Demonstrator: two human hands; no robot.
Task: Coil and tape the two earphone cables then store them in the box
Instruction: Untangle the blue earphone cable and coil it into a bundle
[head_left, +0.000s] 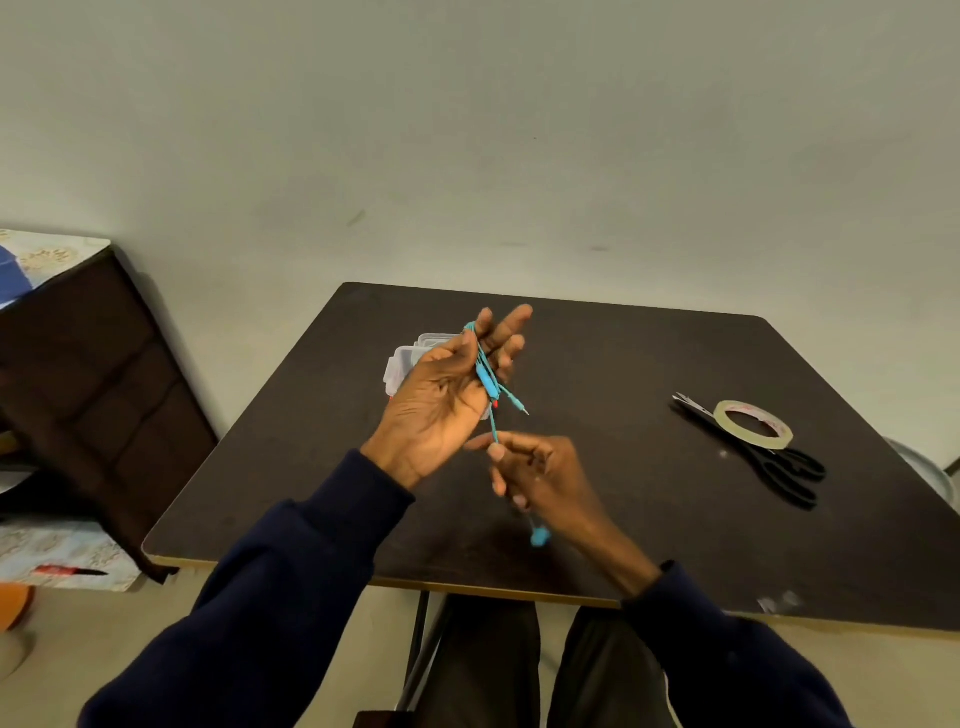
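Earphone cable (487, 382), teal, looped lengthwise over the raised left hand (447, 410), whose fingers stand straight and spread while the thumb pins the strands against the forefinger. Just below, we see the right hand (540, 467) pinching the trailing strand, with an earbud (540, 538) dangling beneath it. Behind the left hand, a clear box (402, 361) sits toward the far edge of the tabletop (623, 519). A tape roll (753, 423) lies on scissors (784, 467) near the right edge.

Worn: left sleeve (270, 597), right sleeve (727, 660), both long, dark navy, cuffed at wrists. Bare: left hand (441, 410), right hand (540, 473). Dark trousers (488, 665) below.
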